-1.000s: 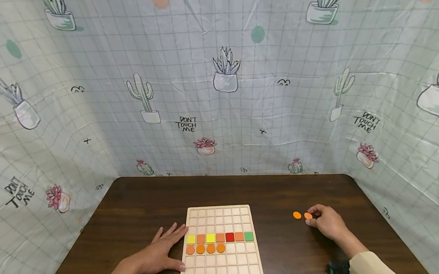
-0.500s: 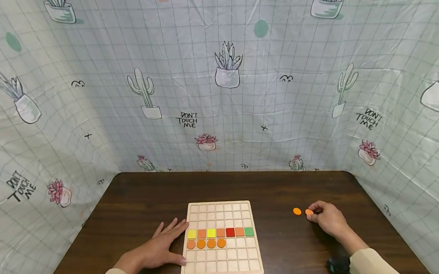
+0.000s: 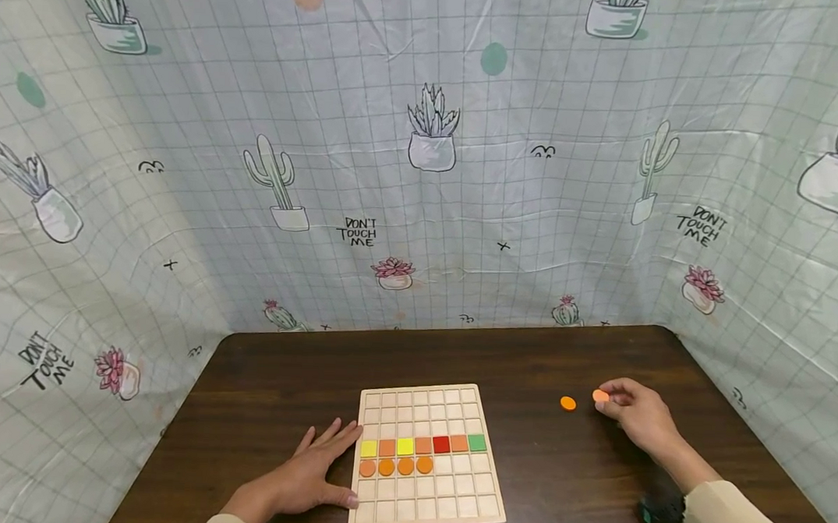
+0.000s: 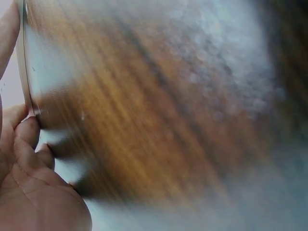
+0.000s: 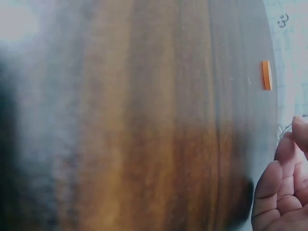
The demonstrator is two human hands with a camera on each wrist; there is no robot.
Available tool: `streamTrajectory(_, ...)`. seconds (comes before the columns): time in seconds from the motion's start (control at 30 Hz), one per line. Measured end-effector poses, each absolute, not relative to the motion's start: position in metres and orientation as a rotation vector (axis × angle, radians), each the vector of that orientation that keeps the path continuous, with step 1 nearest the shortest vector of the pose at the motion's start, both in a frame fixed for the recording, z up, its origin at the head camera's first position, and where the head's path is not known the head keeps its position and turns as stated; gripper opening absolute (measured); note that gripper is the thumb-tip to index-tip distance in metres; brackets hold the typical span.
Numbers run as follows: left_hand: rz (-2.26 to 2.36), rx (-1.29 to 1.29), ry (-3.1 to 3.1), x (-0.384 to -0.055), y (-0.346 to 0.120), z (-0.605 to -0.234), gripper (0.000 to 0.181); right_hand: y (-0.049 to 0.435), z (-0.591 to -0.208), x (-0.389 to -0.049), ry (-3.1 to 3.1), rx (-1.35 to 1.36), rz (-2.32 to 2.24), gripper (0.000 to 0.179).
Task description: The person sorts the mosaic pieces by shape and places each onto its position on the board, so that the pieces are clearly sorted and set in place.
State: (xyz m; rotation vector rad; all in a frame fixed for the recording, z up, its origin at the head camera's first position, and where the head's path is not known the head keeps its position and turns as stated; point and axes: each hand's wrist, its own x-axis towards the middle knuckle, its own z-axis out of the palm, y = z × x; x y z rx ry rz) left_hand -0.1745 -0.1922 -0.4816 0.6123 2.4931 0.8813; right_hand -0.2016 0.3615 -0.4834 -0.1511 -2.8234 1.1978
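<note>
Between thumb and fingertips, my right hand (image 3: 638,415) pinches a light orange disc (image 3: 599,396) at the right of the table; the right wrist view shows this hand's curled fingers (image 5: 284,192) but not that disc. Just left of it a brighter orange disc (image 3: 568,404) lies flat on the wood. My left hand (image 3: 304,475) has its fingers spread, with fingertips and thumb at the left edge of a wooden grid board (image 3: 426,501). Across the board runs a row of coloured squares, including a red square (image 3: 441,445). Below them sit several round discs, one an orange disc (image 3: 405,465).
The dark brown wooden table (image 3: 287,380) bears the board near its front middle. A small black object (image 3: 661,510) shows by the right sleeve (image 3: 738,517). Behind and at both sides hangs a cactus-printed curtain (image 3: 492,194).
My right hand has moved a little right and away from me, carrying the pinched disc farther from the other loose disc. My left hand stays at the board's edge.
</note>
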Motion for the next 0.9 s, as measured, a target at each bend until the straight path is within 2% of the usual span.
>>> streamTrajectory(0.9, 0.868, 0.623, 2.507, -0.174, -0.191, -0.481, 0.106, 0.328, -0.479, -0.196, -2.694, -0.073, 1.419, 0.034)
